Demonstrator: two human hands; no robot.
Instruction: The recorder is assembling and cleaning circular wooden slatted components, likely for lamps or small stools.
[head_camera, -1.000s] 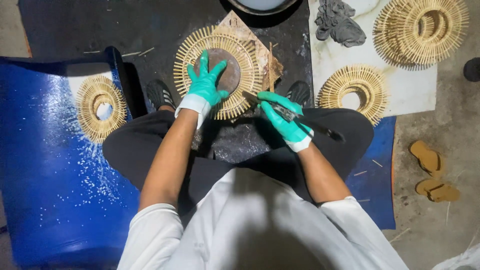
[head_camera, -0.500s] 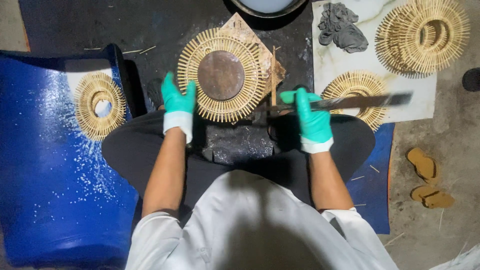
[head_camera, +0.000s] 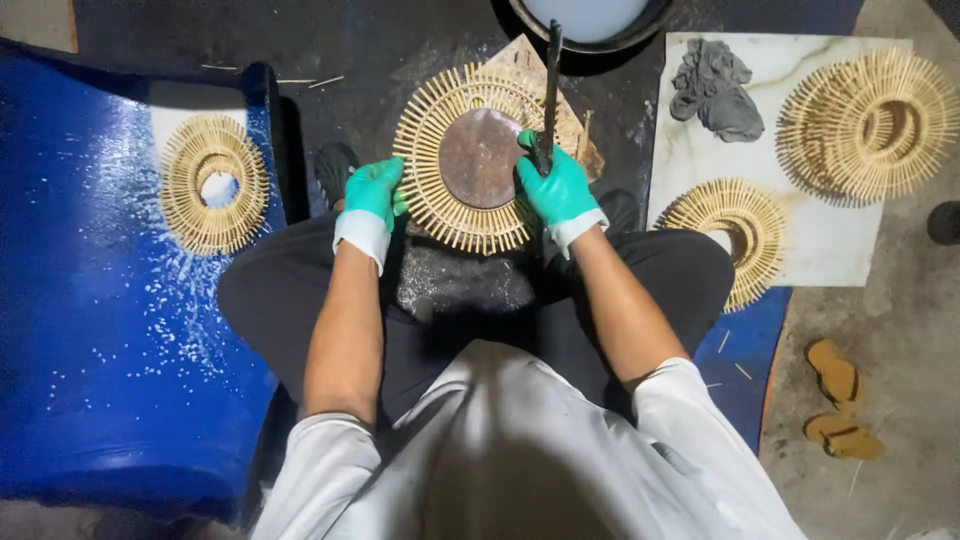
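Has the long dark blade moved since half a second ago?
Yes. The blade in the right hand earlier lay sideways toward the white slab; now it points straight up beside the round disc.

Both bare forearms reach forward from white sleeves, the green-gloved left hand (head_camera: 372, 195) resting loosely curled, the green-gloved right hand (head_camera: 556, 188) closed in a fist.

It was a floor-level craft workshop: finished stick rings (head_camera: 868, 112) lay at upper right, blue sheet (head_camera: 100, 350) at left.
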